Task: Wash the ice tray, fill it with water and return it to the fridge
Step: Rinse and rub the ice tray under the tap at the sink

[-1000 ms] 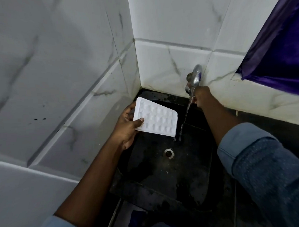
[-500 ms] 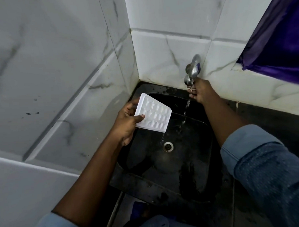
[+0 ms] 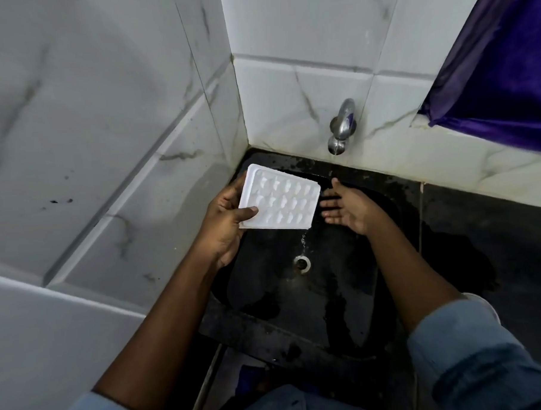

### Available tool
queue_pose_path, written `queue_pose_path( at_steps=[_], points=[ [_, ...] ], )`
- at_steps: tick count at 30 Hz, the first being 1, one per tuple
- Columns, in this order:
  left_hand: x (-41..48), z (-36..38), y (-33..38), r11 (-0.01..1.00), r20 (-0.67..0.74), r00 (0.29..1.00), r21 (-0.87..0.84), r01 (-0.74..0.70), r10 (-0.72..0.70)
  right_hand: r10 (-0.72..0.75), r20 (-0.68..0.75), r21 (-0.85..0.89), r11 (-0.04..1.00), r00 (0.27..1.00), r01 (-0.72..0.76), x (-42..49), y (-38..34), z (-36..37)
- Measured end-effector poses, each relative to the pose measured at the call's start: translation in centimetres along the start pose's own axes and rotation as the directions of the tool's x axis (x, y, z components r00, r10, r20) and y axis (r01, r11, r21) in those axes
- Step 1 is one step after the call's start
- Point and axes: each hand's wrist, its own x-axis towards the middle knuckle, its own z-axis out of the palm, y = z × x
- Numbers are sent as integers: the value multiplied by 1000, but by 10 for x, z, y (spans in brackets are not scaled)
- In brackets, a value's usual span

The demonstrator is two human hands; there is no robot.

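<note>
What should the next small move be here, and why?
Probably bring the right hand onto the tray to rub its cells. The left hand grips only its left edge, it tilts over the sink, dripping from its low corner, and the open right hand hovers close beside it.

The white rectangular ice tray (image 3: pixel 281 201), moulded with rows of small oval cells, is held tilted over the black sink (image 3: pixel 344 288), cells facing up. Its 9 o'clock edge is pinched by the left hand (image 3: pixel 225 220); water is shed from its 5 o'clock corner.
</note>
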Motion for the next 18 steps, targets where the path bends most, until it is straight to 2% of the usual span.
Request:
queue_pose_path(
  at_steps=[2, 5, 7, 9, 11, 15, 18],
  points=[
    [-5, -2, -2, 1000, 16, 1000, -12, -12, 12, -40, 76, 45, 998, 996, 37, -17, 13, 4],
    [-13, -3, -3, 999, 29, 999, 28, -47, 46, -146, -45, 21, 989, 988, 147, -43, 18, 7],
    [-18, -3, -5, 974, 9, 995, 200, -103, 103, -209, -153, -8, 978, 966, 211, -55, 22, 6],
    [-20, -1, -6, 881, -25, 984, 449, -146, 176, -268, -245, 21, 959, 932, 282, -66, 24, 4],
    [-23, 6, -2, 817, -46, 974, 555, -158, 220, -320, -334, 33, 936, 886, 351, -77, 21, 5],
    [-33, 27, 6, 859, -91, 961, 475, -189, 262, -424, -485, 39, 864, 765, 503, -103, 9, 12],
    [-37, 34, 7, 934, -152, 960, 309, -181, 236, -519, -556, 1, 781, 649, 625, -131, 1, 15]
  ],
)
